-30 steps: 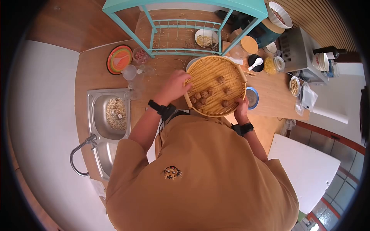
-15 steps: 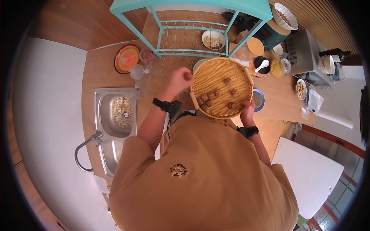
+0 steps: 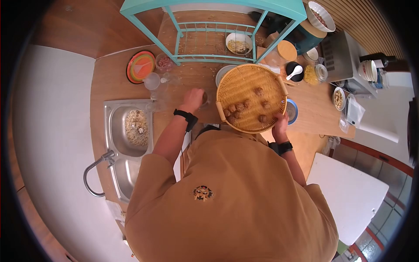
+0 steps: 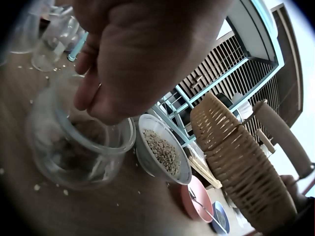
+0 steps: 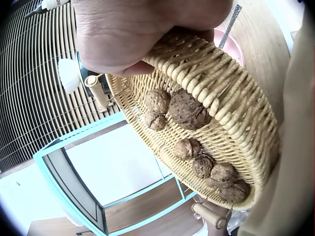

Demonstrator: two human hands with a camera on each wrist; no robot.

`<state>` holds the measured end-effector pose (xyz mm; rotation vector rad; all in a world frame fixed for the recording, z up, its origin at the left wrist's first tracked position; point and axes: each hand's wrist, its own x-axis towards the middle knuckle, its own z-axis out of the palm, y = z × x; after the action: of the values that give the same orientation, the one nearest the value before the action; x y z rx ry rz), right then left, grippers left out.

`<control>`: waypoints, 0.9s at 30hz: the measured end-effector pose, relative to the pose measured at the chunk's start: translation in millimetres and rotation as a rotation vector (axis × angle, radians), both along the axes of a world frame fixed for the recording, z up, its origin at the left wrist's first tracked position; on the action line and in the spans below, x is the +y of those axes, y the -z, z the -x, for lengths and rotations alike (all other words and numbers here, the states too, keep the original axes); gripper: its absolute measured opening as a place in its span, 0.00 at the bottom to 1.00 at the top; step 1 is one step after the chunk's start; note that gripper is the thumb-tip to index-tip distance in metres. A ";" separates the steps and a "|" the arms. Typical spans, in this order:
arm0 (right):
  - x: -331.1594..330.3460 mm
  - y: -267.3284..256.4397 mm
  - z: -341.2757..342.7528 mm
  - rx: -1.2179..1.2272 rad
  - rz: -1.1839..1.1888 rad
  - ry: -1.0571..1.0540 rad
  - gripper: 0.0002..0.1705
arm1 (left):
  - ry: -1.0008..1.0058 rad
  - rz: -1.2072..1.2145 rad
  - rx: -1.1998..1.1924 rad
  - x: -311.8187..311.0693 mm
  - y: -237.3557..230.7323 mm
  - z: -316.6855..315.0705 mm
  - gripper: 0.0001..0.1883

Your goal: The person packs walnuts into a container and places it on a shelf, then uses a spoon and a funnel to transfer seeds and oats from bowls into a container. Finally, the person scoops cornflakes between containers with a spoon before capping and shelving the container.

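A round wicker basket with two wooden handles holds several walnuts, tilted in front of the body. My right hand grips its near right rim, thumb inside. Left of the basket, my left hand is lowered at the mouth of a clear glass jar on the counter. Its fingers are curled downward at the jar's rim, with a brown walnut right at their tips. In the left wrist view, blurred brown shapes show through the glass and the hand hides part of the mouth.
Beside the jar stand a bowl of oat-like flakes and a pink bowl with a spoon. A turquoise rack rises behind the basket. Clear cups and a sink are to the left; a blue-rimmed bowl is right.
My left hand has taken a walnut from the basket's left side and carried it left and down to the glass jar. My right hand keeps its grip on the basket.
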<state>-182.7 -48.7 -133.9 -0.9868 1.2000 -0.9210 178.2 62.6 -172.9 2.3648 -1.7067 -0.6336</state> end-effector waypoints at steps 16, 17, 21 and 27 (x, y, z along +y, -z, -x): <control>-4.1 -2.5 -16.3 -0.011 0.038 -0.060 0.15 | 0.358 0.392 0.355 -83.1 -130.2 98.5 0.10; -4.8 -4.2 -18.8 -0.015 0.043 -0.069 0.15 | 0.351 0.397 0.348 -88.3 -130.1 105.6 0.10; -3.6 -19.9 -23.0 0.102 0.124 -0.129 0.15 | 0.442 0.162 0.211 -97.2 -117.2 121.7 0.09; -1.4 -14.6 -15.1 0.034 0.079 -0.089 0.14 | 0.190 0.483 0.503 -76.9 -116.5 82.6 0.12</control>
<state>-167.6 -50.1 -119.3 -1.1140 1.1457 -0.8899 95.6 -14.3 -56.4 1.5709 -1.6267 -0.6764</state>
